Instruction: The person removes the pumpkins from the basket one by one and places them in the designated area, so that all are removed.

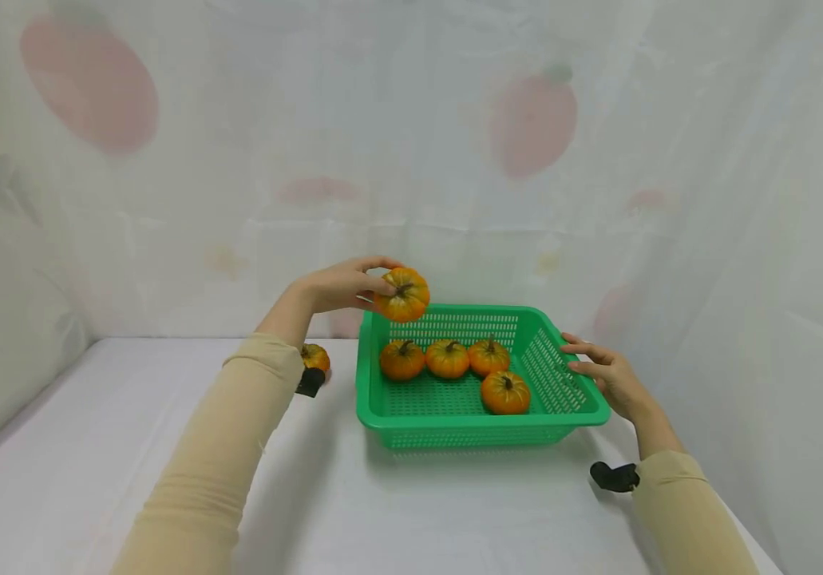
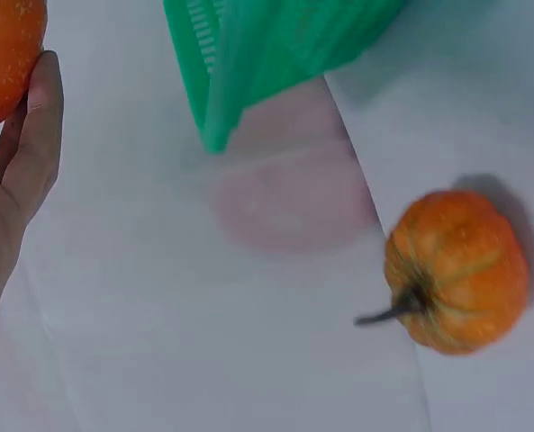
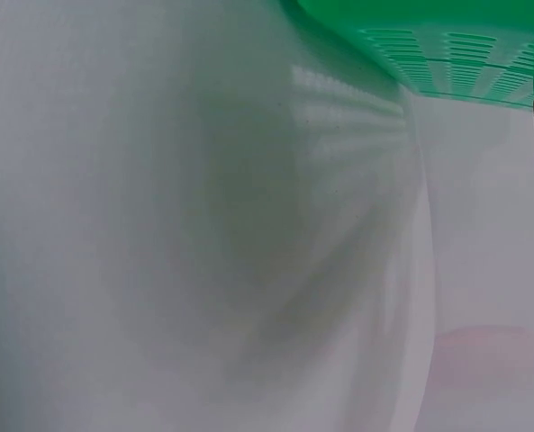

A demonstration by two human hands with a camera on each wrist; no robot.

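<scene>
left hand (image 1: 339, 285): pinches mini pumpkin (image 1: 402, 295) above basket's (image 1: 454, 423) 10 o'clock corner
right hand (image 1: 608, 375): fingers straight, steadying 3 o'clock rim
tip: lower into a free gap

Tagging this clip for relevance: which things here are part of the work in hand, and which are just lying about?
In use:
- small orange pumpkin gripped by the left hand
- green slotted plastic basket, steadied by the right hand
- four orange pumpkins inside it
- one orange pumpkin on the table

Lying about:
- white tablecloth
- fruit-print white curtain
</scene>
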